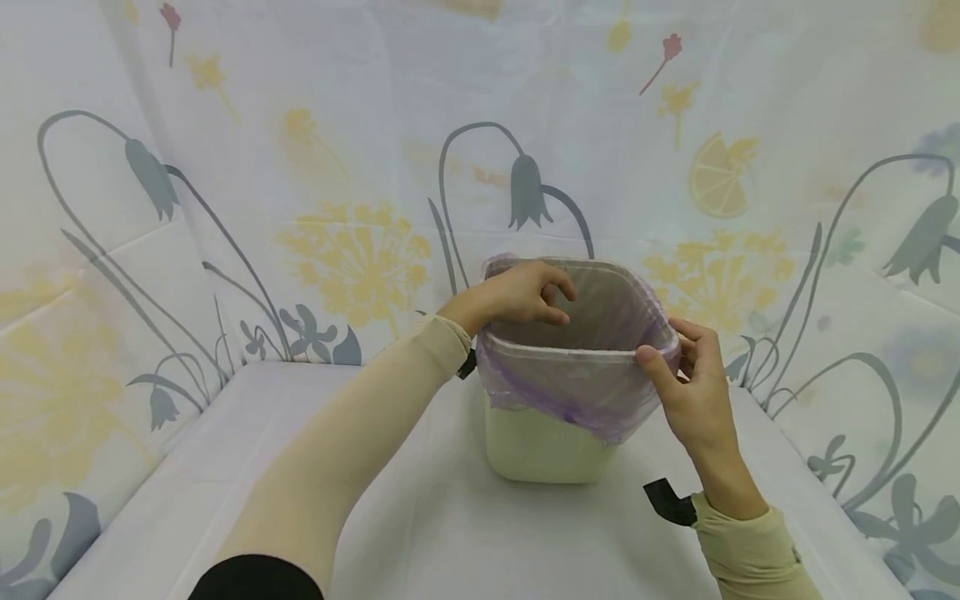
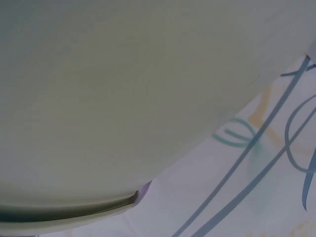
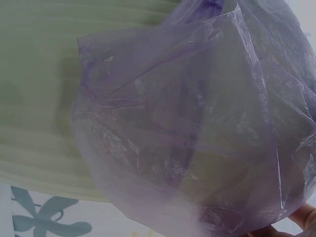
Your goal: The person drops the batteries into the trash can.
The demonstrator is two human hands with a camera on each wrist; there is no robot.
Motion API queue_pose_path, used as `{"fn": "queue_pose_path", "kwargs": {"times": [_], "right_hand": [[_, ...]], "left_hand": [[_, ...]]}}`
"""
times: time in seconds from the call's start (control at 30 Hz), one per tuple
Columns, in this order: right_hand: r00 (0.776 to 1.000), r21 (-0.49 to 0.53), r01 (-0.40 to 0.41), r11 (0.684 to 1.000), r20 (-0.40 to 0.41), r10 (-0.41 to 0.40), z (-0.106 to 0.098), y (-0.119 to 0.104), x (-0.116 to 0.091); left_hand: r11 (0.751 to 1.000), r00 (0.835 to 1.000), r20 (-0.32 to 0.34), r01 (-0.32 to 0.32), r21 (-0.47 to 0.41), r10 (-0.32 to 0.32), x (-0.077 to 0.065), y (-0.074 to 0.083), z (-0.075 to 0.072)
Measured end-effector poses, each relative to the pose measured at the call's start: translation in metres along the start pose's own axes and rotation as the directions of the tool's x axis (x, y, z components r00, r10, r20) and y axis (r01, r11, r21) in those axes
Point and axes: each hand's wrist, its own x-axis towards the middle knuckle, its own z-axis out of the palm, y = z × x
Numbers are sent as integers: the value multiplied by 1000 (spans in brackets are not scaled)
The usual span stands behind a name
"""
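Note:
A pale green trash bin (image 1: 551,450) stands upright on the white surface, lined with a thin, translucent purple trash bag (image 1: 570,392). The bag's top is folded outward over the rim and hangs loosely down the outside. My left hand (image 1: 521,293) reaches over the left side of the rim, its fingers loosely bent above the opening and holding nothing. At the right front corner, my right hand (image 1: 693,375) pinches the bag at the rim, thumb on the near side. The right wrist view shows the draped bag (image 3: 163,123) close up, fingertips (image 3: 298,219) beneath it.
A white cloth (image 1: 420,533) covers the work surface. Behind it and at both sides rises a flower-printed backdrop (image 1: 360,150). The left wrist view is mostly filled by the bin's smooth wall (image 2: 118,98).

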Motion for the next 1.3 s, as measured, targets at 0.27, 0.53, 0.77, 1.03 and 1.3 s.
{"fn": "queue_pose_path", "kwargs": {"times": [0.27, 0.53, 0.77, 1.03, 1.3], "right_hand": [[1000, 13, 10, 1000, -5, -10, 0, 1, 1], [1000, 25, 17, 1000, -3, -17, 2, 0, 2], [1000, 7, 10, 1000, -7, -10, 1, 1, 2], [1000, 41, 8, 999, -21, -7, 3, 0, 3], [999, 73, 24, 997, -38, -22, 1, 4, 0]], "left_hand": [[999, 1000, -11, -25, 21, 25, 0, 0, 0], [1000, 1000, -25, -4, 25, 4, -2, -1, -2], [998, 985, -164, -61, -33, 54, -5, -2, -3], [989, 932, -340, -146, -27, 129, -28, -3, -5], [975, 744, -632, -197, 100, 215, -63, -29, 3]]}}
